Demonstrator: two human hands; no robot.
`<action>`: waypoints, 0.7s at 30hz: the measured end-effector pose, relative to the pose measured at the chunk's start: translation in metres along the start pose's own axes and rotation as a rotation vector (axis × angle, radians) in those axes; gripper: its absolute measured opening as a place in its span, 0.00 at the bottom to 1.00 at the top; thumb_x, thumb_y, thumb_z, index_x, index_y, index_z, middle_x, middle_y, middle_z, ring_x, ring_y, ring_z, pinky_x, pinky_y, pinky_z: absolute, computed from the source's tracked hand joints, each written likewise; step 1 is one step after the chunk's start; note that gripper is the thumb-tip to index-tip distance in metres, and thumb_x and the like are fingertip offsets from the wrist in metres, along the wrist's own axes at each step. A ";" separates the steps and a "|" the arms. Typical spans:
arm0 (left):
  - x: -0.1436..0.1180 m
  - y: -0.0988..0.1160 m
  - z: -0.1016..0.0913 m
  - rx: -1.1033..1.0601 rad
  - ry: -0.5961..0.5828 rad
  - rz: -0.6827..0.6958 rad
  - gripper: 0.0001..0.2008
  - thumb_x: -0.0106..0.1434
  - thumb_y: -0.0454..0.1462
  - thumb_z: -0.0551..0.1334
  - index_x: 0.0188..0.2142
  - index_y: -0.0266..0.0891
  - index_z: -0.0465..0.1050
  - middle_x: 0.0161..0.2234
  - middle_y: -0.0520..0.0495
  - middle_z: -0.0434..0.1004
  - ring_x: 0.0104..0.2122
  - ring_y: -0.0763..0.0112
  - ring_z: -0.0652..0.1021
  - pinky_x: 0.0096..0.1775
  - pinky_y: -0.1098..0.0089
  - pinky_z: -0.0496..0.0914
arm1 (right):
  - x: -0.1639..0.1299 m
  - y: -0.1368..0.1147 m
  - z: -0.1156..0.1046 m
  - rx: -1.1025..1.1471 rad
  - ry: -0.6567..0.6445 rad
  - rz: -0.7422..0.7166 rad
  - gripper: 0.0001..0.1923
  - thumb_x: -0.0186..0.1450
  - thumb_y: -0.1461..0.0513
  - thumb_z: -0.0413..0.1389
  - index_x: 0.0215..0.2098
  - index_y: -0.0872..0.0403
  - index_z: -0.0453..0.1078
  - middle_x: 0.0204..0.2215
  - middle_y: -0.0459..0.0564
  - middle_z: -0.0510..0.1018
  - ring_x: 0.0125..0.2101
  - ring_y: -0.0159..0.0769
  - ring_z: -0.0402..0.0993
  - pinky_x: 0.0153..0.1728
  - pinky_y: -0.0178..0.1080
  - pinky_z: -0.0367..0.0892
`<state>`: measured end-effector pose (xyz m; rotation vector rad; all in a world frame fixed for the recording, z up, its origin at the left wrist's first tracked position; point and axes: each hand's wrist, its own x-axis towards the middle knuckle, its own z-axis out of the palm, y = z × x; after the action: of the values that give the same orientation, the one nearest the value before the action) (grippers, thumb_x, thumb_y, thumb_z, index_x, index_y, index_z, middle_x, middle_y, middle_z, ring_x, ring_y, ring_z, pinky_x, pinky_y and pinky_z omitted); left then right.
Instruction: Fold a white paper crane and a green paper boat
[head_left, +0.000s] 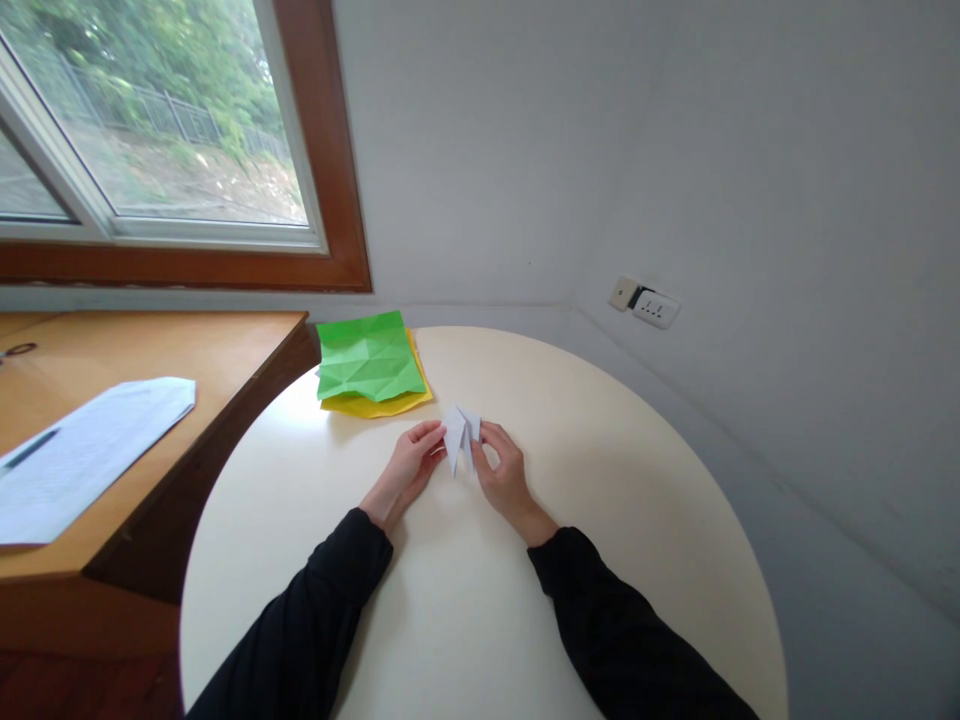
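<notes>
**Both hands on a folded white paper at the middle of the round table**

A round cream table (pixel 600 520) fills most of the view, set into a corner of grey wall. At nine o'clock from it a wooden desk (pixel 150 350) butts against its edge, under a wood-framed window (pixel 150 130) at eleven o'clock. On the desk lies a white printed sheet (pixel 82 455) with a dark pen (pixel 30 450) resting across it.

At twelve o'clock on the table, near its far edge, a creased green paper (pixel 367 358) lies on top of a yellow paper (pixel 390 402), whose edge shows along the green sheet's near and right sides. A white wall socket (pixel 651 303) sits at two o'clock on the wall.

Two black-sleeved arms come in from six o'clock. The left hand (pixel 409 465) and the right hand (pixel 501 472) meet just short of the coloured sheets, each pinching one side of a small folded white paper (pixel 459 432) between fingertips and thumb. The paper stands between the two hands with narrow points aimed toward six o'clock, its tips at or just over the tabletop; I cannot tell whether they touch
</notes>
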<state>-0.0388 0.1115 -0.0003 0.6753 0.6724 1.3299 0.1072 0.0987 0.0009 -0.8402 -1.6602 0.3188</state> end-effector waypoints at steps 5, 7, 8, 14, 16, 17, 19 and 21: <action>-0.001 0.000 0.001 0.011 -0.017 -0.003 0.13 0.43 0.36 0.73 0.27 0.32 0.75 0.26 0.49 0.76 0.26 0.77 0.75 0.32 0.76 0.69 | -0.001 0.001 0.000 0.083 -0.047 0.085 0.10 0.65 0.62 0.48 0.39 0.54 0.71 0.36 0.53 0.76 0.38 0.38 0.73 0.38 0.39 0.70; -0.001 0.000 0.001 0.011 -0.018 0.001 0.13 0.42 0.36 0.73 0.27 0.32 0.74 0.25 0.50 0.75 0.26 0.78 0.74 0.32 0.76 0.69 | -0.001 0.001 -0.001 0.113 -0.062 0.107 0.11 0.65 0.61 0.48 0.38 0.54 0.71 0.35 0.52 0.76 0.37 0.38 0.73 0.38 0.39 0.69; -0.001 0.000 0.001 0.010 -0.017 0.004 0.13 0.42 0.36 0.73 0.26 0.32 0.74 0.24 0.50 0.75 0.25 0.78 0.74 0.32 0.76 0.68 | -0.001 0.001 -0.001 0.126 -0.069 0.112 0.11 0.66 0.60 0.48 0.38 0.54 0.71 0.35 0.52 0.76 0.37 0.38 0.73 0.39 0.39 0.69; -0.001 0.000 0.001 -0.004 -0.003 0.033 0.12 0.42 0.36 0.73 0.24 0.34 0.72 0.24 0.52 0.73 0.26 0.78 0.74 0.32 0.76 0.68 | -0.001 0.000 -0.002 0.214 -0.145 0.131 0.13 0.65 0.57 0.50 0.41 0.53 0.71 0.37 0.52 0.76 0.38 0.38 0.73 0.39 0.39 0.71; -0.001 0.001 0.001 -0.013 -0.003 0.044 0.12 0.43 0.36 0.73 0.23 0.35 0.71 0.23 0.53 0.73 0.26 0.78 0.73 0.33 0.75 0.68 | -0.002 0.001 0.000 0.234 -0.165 0.149 0.12 0.64 0.57 0.52 0.42 0.54 0.71 0.39 0.53 0.76 0.38 0.38 0.73 0.39 0.38 0.71; -0.002 0.001 0.002 -0.017 -0.004 0.047 0.12 0.43 0.36 0.73 0.23 0.35 0.71 0.23 0.53 0.73 0.26 0.78 0.73 0.34 0.75 0.68 | -0.002 0.002 0.000 0.240 -0.170 0.159 0.12 0.63 0.57 0.52 0.42 0.54 0.71 0.39 0.53 0.75 0.38 0.38 0.74 0.39 0.38 0.72; -0.002 0.002 0.002 -0.025 -0.009 0.049 0.12 0.43 0.36 0.72 0.23 0.35 0.70 0.23 0.53 0.73 0.26 0.78 0.74 0.35 0.75 0.68 | -0.003 0.003 0.001 0.246 -0.175 0.175 0.12 0.63 0.57 0.52 0.42 0.54 0.71 0.39 0.53 0.75 0.38 0.38 0.74 0.39 0.38 0.72; -0.003 0.002 0.003 -0.032 -0.020 0.041 0.12 0.44 0.36 0.72 0.23 0.35 0.70 0.24 0.52 0.74 0.27 0.76 0.75 0.36 0.74 0.68 | -0.003 0.004 0.001 0.247 -0.174 0.181 0.12 0.63 0.58 0.52 0.42 0.55 0.71 0.38 0.53 0.76 0.37 0.38 0.74 0.39 0.38 0.72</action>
<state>-0.0385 0.1089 0.0033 0.6784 0.6232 1.3670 0.1078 0.0993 -0.0038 -0.7937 -1.6648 0.7252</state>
